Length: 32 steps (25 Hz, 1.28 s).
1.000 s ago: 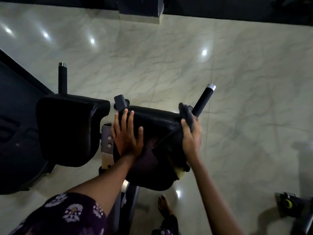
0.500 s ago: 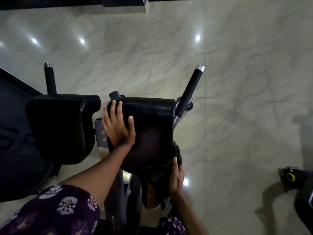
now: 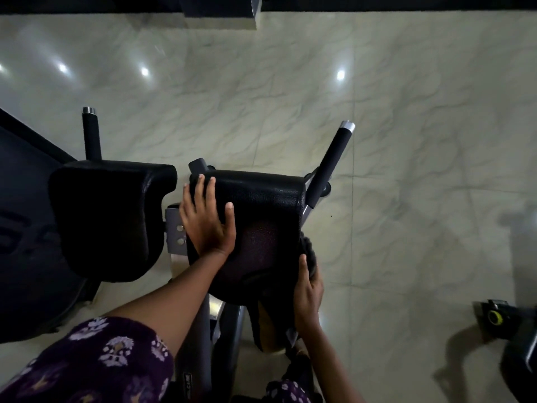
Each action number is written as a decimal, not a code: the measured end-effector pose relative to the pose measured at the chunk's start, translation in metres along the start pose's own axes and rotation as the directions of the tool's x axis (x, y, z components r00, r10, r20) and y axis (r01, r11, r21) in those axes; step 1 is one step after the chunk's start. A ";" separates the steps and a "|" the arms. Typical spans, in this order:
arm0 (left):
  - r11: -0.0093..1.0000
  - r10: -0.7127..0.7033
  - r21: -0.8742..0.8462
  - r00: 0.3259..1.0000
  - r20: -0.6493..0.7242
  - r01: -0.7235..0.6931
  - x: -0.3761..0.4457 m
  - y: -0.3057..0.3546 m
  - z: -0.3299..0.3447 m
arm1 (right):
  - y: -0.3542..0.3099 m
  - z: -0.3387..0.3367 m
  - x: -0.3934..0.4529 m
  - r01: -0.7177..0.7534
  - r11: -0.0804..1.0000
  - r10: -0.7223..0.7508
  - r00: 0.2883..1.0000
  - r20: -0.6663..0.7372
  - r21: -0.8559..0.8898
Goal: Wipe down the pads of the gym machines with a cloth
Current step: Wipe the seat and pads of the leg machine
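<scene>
Since a second ago: right hand dropped with cloth from pad's far right corner to near right edge. Fingers curled round dark cloth, pressing it on right pad. Left hand flat, fingers spread, steadying pad. Left pad beside. Advice: overlap strokes, firm pressure, cover edges.
</scene>
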<state>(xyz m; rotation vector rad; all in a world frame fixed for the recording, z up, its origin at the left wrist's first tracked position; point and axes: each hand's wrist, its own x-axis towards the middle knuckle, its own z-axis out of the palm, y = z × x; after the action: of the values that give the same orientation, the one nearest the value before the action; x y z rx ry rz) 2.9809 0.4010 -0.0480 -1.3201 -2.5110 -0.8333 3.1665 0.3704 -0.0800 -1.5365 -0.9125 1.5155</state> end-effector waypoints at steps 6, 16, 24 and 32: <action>1.000 0.007 0.020 1.000 0.014 -0.007 0.001 -0.002 0.001 | -0.087 0.026 0.041 0.336 0.884 -0.355 0.935 0.002 -0.325; 1.000 -0.006 0.015 0.999 0.047 0.005 0.000 -0.006 0.000 | -0.166 0.090 0.089 0.585 -0.191 -0.178 0.769 0.614 -0.788; 0.999 -0.033 -0.008 0.999 0.024 0.033 -0.002 -0.004 0.002 | -0.180 0.108 0.118 0.860 0.042 0.044 0.507 0.861 -0.509; 0.997 -0.080 0.004 0.995 0.060 0.079 -0.002 -0.003 -0.002 | -0.160 0.136 0.167 0.752 0.214 0.198 0.591 0.782 -0.623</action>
<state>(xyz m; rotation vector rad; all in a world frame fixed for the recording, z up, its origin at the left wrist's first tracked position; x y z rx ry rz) 2.9797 0.3972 -0.0479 -1.2705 -2.6255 -0.8190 3.0408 0.5962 -0.0080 -1.0869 -2.9720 1.1826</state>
